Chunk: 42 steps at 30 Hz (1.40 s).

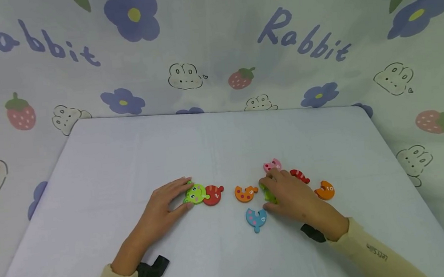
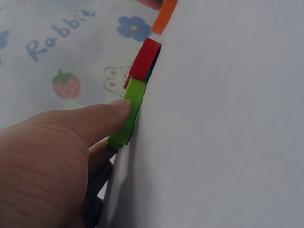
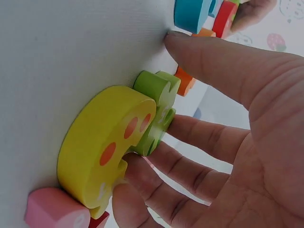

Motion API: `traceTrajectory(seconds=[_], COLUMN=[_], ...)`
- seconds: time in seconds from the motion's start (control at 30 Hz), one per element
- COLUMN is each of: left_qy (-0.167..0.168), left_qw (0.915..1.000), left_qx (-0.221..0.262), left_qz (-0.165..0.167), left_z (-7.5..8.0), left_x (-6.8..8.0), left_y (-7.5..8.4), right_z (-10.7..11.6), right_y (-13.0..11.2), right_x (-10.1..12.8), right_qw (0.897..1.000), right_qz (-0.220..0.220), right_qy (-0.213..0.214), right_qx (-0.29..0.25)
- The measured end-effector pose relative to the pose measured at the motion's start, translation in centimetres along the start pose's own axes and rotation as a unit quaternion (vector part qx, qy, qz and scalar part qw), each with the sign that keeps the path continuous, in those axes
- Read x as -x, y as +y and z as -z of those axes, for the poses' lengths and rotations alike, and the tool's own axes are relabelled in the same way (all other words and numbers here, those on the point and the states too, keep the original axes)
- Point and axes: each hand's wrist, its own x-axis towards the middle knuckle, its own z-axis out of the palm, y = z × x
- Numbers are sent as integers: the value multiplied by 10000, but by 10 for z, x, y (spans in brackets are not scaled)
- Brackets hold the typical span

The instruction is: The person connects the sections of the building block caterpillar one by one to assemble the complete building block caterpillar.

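Note:
My left hand point(image 1: 160, 209) pinches a green animal-face puzzle piece point(image 1: 197, 194) between thumb and fingers, flat on the white table. Joined to its right side is a red striped piece point(image 1: 213, 195) marked 2. My right hand point(image 1: 294, 198) reaches down over a green puzzle piece point(image 3: 154, 128), its fingertips at that piece's edge. Its thumb is apart from the piece, with the tip down by the tabletop. A yellow piece with orange spots point(image 3: 90, 147) lies beneath this hand, hidden in the head view. Just left of the hand sits an orange spotted piece point(image 1: 245, 194).
A blue piece point(image 1: 256, 219) lies nearer the front. Beyond the right hand are a pink piece point(image 1: 271, 165) and a red striped one point(image 1: 300, 176); an orange piece marked 10 point(image 1: 326, 190) is to its right. A rabbit-print cloth point(image 1: 213, 45) hangs behind the table point(image 1: 126, 147).

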Motion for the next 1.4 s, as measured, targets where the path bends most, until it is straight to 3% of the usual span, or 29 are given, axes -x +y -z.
traceTrajectory(seconds=[0.33,0.53,0.67,0.9,1.23,1.4], left_qy=[44,87,72,131,-4,6], left_qw=[10000,9998,9999,9998,9999,10000], left_qx=[7,7,-8,44,142,14], left_qz=[-76,-161,-136,-149,97,96], left_z=[0,0,0,-1,-2,0], left_x=[1,0,-1,1,5,3], left_y=[0,-2,-2,-3,-3,-3], right_z=[-6,-6,-3,4,11,14], right_y=[8,19,26,37,37,37], right_x=[11,21,23,9,-29,-46], right_qw=[9996,9970,9922,9796,9820,9824], right_qz=[-81,-218,-311,-520,-1341,-1547], right_qy=[-27,-49,-57,286,-221,-255], right_qx=[-257,-740,-1205,-1918,-1312,-1020])
